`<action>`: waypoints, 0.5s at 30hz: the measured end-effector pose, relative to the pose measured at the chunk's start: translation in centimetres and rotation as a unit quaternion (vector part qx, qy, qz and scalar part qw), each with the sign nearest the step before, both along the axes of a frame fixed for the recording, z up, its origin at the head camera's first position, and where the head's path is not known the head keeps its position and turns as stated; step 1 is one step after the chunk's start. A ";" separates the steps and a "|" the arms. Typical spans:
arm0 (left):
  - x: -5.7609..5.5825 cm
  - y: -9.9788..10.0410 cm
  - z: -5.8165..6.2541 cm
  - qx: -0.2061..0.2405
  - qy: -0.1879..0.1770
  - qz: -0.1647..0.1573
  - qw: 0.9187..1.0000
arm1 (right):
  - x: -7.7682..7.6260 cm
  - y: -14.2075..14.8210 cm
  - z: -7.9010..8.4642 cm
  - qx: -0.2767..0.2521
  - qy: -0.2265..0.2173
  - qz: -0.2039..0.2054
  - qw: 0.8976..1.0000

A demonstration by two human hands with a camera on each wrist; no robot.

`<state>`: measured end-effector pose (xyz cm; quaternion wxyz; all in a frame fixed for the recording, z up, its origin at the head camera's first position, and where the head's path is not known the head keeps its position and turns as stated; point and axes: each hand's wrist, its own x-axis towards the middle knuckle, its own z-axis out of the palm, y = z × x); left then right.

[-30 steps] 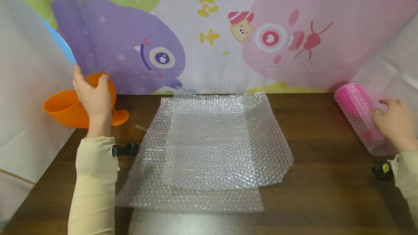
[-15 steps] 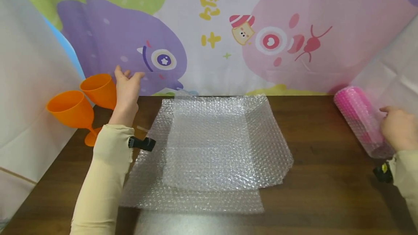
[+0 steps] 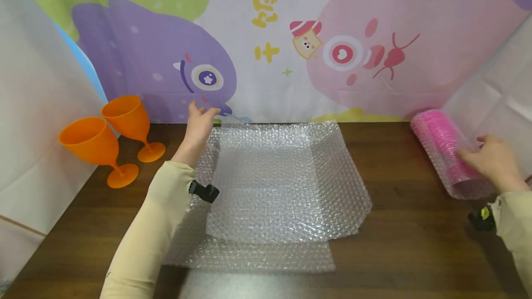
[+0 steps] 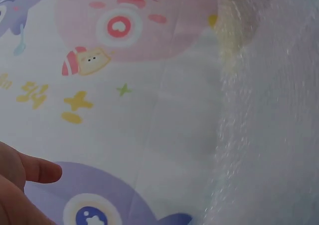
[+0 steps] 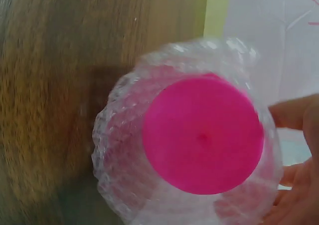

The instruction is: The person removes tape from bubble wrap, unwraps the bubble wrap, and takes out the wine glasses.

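Observation:
In the head view my left hand (image 3: 197, 128), fingers loosely spread, hovers at the back left corner of the clear bubble wrap sheets (image 3: 266, 197); I see nothing in it. Two layers of wrap lie overlapped on the table, also visible as a bubble wrap edge (image 4: 269, 110) in the left wrist view. At the far right, my right hand (image 3: 494, 160) lies against the upper side of a bubble-wrapped pink object (image 3: 440, 137). The right wrist view shows a round flat pink end (image 5: 202, 135) inside the wrap, with the fingers (image 5: 294, 112) alongside it.
Two orange goblets (image 3: 89, 140) stand upright at the back left of the brown wooden table (image 3: 395, 253). A cartoon-printed cloth (image 3: 274, 86) hangs along the back edge. White cloth sides (image 3: 25, 151) close in the left and right.
My left hand has moved right, away from the orange goblets to the bubble wrap sheets. The bubble-wrapped pink object has shifted slightly left under my right hand.

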<state>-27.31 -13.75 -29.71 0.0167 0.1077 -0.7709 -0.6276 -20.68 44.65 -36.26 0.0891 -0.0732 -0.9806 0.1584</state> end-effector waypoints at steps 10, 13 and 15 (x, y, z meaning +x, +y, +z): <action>0.1 1.7 -0.6 0.046 -0.086 -0.065 0.993 | -0.3 -0.6 -0.5 -0.082 -0.104 0.030 0.991; 0.2 2.4 -1.2 0.056 -0.086 -0.076 0.992 | -0.5 -1.0 -0.4 -0.090 -0.121 0.028 0.988; 0.2 2.9 -1.5 0.059 -0.086 -0.078 0.991 | -0.6 -1.3 -0.4 -0.098 -0.118 0.029 0.988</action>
